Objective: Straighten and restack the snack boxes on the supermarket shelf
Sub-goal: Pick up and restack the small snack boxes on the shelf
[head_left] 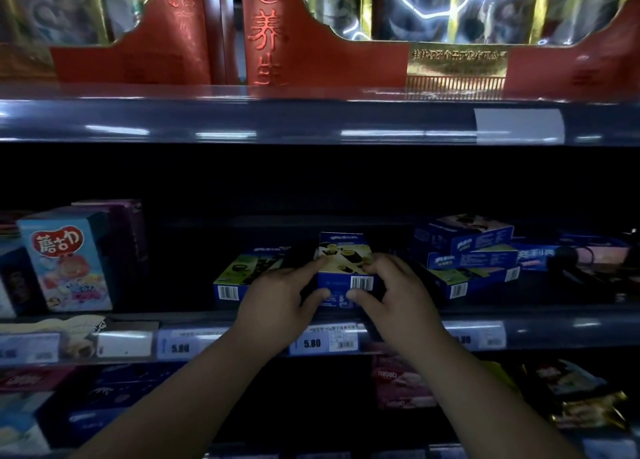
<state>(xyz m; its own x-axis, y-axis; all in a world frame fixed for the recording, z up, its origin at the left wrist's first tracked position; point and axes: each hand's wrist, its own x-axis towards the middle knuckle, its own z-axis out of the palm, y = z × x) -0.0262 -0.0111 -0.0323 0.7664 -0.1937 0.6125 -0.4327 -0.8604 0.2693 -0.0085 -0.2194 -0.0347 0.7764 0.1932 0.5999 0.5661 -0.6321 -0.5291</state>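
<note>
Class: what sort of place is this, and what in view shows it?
Most likely a supermarket aisle: grey shelf rails carry white price tags reading 5.80, and the left hand and right hand grip a small blue barcoded snack box near a stack of similar blue boxes.

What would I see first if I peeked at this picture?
Probably the left hand and right hand gripping a blue snack box at the front of the middle shelf. Then the big red gift boxes on the upper shelf, and the crooked pile of blue boxes to the right.
</note>
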